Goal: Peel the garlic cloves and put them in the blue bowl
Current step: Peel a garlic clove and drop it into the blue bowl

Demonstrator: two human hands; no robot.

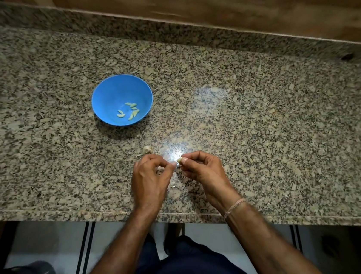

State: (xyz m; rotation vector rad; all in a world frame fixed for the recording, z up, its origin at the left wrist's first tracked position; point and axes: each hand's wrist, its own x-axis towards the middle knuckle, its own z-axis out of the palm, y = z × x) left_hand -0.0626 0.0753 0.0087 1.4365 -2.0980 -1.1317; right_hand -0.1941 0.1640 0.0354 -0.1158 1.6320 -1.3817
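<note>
- I find the blue bowl (111, 93) leftmost on the table (262, 116), several peeled cloves (130, 111) inside and within easy reach.
- A garlic remnant (147, 149) lies just beyond the left hand (150, 177), likely spare stock.
- Left fingers are curled. I cannot tell whether they pinch skin.
- The right hand (203, 168) pinches a clove (179, 159), presented for stripping, I judge.

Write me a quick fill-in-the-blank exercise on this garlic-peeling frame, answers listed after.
The peeled cloves lie in the ___ bowl.
Of the left hand and the right hand, the ___ one pinches a garlic clove at its fingertips.
The bowl stands beyond both hands, off to their ___ side.
Missing words: blue; right; left.
</note>
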